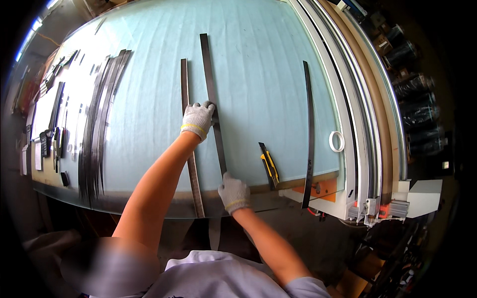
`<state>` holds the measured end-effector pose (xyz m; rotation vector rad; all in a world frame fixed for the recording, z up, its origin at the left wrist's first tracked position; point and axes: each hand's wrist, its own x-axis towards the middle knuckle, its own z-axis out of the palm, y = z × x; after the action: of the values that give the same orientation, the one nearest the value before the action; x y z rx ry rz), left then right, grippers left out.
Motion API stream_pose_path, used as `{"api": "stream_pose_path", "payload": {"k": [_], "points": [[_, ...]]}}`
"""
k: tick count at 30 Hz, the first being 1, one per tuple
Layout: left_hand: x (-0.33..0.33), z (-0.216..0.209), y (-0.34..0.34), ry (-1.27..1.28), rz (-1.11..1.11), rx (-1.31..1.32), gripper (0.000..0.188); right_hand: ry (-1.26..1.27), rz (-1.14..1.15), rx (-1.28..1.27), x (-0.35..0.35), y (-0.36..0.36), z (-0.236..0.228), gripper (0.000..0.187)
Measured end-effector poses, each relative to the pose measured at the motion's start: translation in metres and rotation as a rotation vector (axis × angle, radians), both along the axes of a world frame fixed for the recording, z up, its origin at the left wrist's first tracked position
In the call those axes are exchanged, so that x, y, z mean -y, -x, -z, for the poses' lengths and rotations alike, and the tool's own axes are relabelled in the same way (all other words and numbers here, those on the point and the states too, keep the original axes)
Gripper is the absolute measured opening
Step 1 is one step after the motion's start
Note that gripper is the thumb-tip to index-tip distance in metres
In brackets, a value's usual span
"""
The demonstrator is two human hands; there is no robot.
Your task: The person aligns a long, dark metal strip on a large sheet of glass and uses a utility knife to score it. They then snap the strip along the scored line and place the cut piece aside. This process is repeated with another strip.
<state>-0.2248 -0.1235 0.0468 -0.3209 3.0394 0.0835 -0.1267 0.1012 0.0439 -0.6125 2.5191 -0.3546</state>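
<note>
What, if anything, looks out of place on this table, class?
The dark strip on the right: its near end sticks out past the blue surface, apart from the bundled strips at left. No spill or damage stands out.

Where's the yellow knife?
In the head view, the yellow knife lies on the table near its front edge, right of the gloved right hand and left of the rightmost dark strip.

Matt knitted cloth gloves [198, 120], smooth strips [208, 74]
</note>
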Motion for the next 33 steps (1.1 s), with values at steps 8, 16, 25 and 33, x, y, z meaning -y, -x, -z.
{"api": "stream_pose_path", "payload": {"k": [8,16,25,33], "points": [[0.002,-0.001,0.003,-0.014,0.041,-0.013,0.044,0.268,-0.106,-0.084,-0.012,-0.061,0.003,0.025],[0.005,-0.011,0.007,-0.045,0.044,0.046,0.043,0.074,-0.068,-0.371,0.05,-0.061,0.02,0.039],[0.009,-0.008,0.015,-0.019,0.09,0.0,0.036,0.084,0.085,-0.176,-0.097,-0.129,0.01,0.078],[0.014,-0.004,0.017,-0.031,0.111,-0.021,0.031,0.412,0.235,-0.287,-0.091,-0.129,0.022,0.074]]}}
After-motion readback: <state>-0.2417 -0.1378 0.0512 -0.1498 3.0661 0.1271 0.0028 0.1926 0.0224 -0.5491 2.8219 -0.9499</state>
